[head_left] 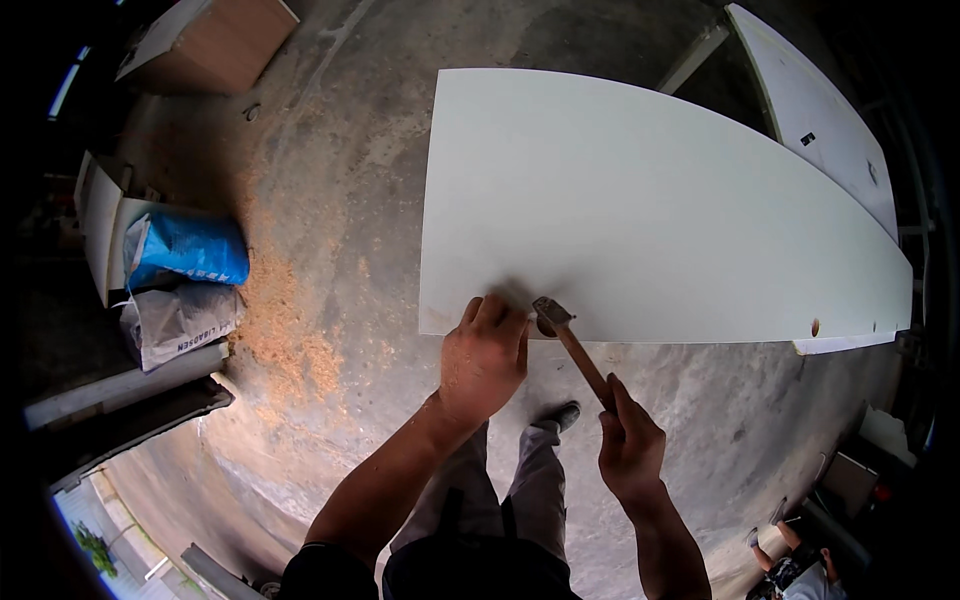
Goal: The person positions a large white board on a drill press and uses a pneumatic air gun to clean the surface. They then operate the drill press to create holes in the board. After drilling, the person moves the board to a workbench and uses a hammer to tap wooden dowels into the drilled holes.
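A large white panel (620, 210) lies flat in front of me. At its near edge, toward the left corner, my left hand (487, 355) is closed, fingers curled together over the edge. Whatever they hold, if anything, is hidden. My right hand (632, 440) grips the wooden handle of a hammer (585, 360). The hammer's metal head is just right of my left fingertips, over the panel's near edge. Beneath the head a dark round spot on the panel is partly covered. A brown round hole (815, 327) shows near the panel's right end.
Sawdust (290, 330) is scattered on the concrete floor (370, 200) to the left. Beside it lie a blue bag (190, 250) and a pale sack (180, 322). A brown box (225, 45) stands far left. Another white panel (815, 110) is at far right. A person (800, 570) is at lower right.
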Tool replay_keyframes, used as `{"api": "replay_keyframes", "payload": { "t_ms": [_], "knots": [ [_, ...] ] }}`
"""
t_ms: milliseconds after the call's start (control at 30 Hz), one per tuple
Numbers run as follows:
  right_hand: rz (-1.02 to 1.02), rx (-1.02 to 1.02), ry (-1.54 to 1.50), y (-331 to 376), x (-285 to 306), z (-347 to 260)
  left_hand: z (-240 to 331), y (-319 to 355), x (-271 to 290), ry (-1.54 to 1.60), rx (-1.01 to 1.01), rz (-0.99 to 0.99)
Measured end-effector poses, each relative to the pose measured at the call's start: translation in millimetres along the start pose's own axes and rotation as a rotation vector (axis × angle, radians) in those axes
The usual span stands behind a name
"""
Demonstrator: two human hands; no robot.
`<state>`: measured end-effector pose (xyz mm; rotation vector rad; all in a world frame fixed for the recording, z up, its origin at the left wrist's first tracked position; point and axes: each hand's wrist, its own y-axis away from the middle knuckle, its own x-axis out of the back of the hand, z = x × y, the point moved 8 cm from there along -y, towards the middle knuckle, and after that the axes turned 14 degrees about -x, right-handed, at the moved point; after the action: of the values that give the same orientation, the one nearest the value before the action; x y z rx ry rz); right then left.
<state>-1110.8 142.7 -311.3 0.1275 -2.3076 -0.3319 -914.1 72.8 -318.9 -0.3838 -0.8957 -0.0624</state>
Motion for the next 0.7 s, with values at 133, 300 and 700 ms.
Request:
{"api": "replay_keyframes", "payload": {
  "t_ms": [133, 300, 700],
  "knots": [
    [0.086, 0.03, -0.112, 12.6, 12.0, -1.3, 1.2, 0.9, 0.9, 0.006, -0.007, -0.005],
    [0.008, 0.041, 0.058, -3.4, 6.6, -8.5, -4.6, -1.0, 10.1, -0.005, -0.034, 0.018],
    [0.035, 0.075, 0.018, 9.4, 18.5, -36.6, -107.9, 53.3, 20.9, 0.796, 0.742, 0.013]
  ]
}}
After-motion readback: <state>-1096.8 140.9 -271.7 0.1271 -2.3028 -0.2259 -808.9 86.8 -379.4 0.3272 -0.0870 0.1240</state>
